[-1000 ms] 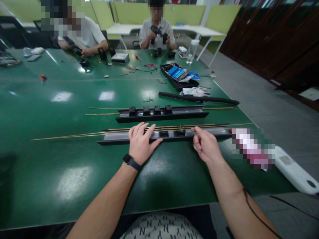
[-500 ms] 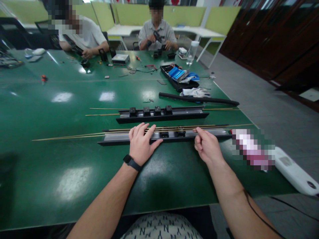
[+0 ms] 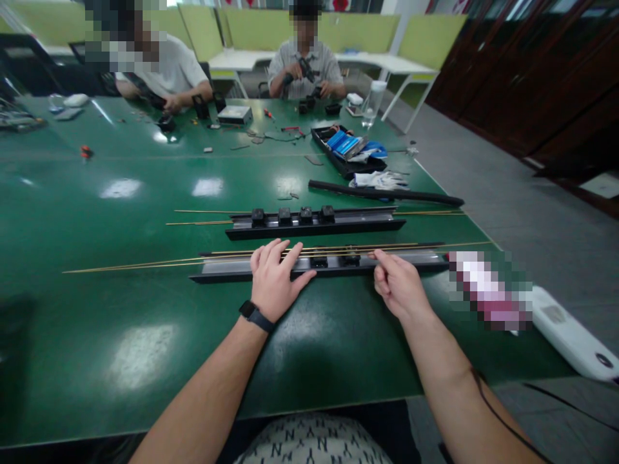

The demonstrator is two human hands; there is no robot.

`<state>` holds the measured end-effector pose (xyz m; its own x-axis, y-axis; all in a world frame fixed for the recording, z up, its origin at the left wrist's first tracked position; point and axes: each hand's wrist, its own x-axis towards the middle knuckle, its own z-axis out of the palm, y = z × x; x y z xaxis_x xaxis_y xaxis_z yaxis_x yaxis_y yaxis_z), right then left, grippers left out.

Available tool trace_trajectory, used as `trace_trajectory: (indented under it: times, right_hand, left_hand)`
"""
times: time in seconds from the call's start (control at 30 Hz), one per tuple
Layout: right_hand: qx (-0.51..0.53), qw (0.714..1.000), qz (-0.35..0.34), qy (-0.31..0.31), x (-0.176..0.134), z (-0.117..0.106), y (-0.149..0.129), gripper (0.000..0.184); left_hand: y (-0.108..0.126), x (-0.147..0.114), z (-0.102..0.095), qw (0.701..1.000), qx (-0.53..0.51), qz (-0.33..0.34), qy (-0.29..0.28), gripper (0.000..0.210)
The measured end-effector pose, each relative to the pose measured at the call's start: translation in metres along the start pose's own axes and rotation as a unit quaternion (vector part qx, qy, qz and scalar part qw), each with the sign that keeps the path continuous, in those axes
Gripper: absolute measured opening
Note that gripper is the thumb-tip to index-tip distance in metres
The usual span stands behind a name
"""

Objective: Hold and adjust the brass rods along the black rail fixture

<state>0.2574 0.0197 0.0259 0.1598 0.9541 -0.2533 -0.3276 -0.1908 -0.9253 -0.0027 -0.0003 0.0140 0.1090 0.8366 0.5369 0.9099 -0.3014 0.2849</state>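
A black channel-shaped rail (image 3: 225,277) with a grey inner floor lies across the green table in front of me. Thin brass rods (image 3: 133,265) run lengthwise over it and stick out at both ends. Black blocks (image 3: 352,256) sit inside the rail between my hands. My left hand (image 3: 275,277) rests over rail and rods with its fingers spread, and a dark watch is on that wrist. At the rail's right part, my right hand (image 3: 399,280) is closed in a pinch on a brass rod; the fingertips partly hide it.
Behind lies a second rail (image 3: 314,228) with several black blocks and brass rods. Farther back are a black strip (image 3: 387,193), white gloves (image 3: 380,179) and a black tray (image 3: 331,154). A white device (image 3: 568,335) lies right. Two people work across the table.
My right hand has shifted slightly left along the rods, still pinched. My left hand and the rails have stayed in place.
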Motion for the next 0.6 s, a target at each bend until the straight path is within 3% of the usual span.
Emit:
trace_trajectory:
  times: [0.23,0.6]
  right_hand:
    - [0.016,0.999,-0.015,0.035,0.002,-0.0022,-0.0009,0.027]
    - [-0.005,1.0,-0.003,-0.017,0.0003,-0.0009,0.0015,0.034]
  left_hand:
    - [0.0005,-0.0002,-0.0004,1.0,-0.002,0.001,0.004,0.056]
    - [0.0004,0.0,-0.0006,1.0,0.003,0.003,0.004,0.056]
